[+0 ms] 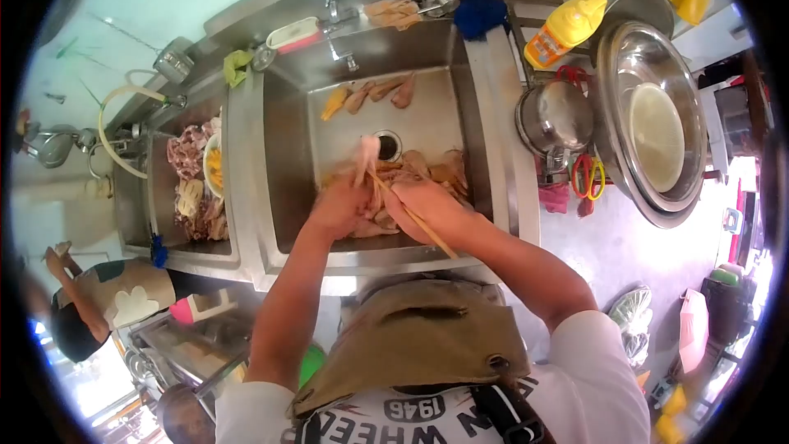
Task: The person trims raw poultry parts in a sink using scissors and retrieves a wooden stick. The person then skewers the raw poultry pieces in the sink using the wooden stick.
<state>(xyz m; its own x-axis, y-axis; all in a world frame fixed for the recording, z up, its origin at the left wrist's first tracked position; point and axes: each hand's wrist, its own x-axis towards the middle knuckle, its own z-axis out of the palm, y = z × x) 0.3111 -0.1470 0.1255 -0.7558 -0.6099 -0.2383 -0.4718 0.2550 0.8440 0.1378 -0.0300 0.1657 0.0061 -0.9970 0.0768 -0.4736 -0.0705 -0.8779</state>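
In the large steel sink (288,115), my left hand (341,204) is closed around a pale, motion-blurred piece of raw poultry (367,154), probably a leg. My right hand (423,207) grips a thin wooden chopstick (431,236), whose upper end meets that piece. Beneath and beside both hands lies a pile of raw poultry pieces (444,171), partly hidden by my hands. Several drumsticks (380,90) rest apart from it near the sink's far wall, one of them yellower. The drain (386,146) shows just beyond my hands.
A smaller sink at left holds raw meat (191,152) and a white bowl (211,156). To the right stand a yellow bottle (567,29), a steel pot (557,117), large steel basins (612,107) and scissors (588,177). Another person (90,304) stands at lower left.
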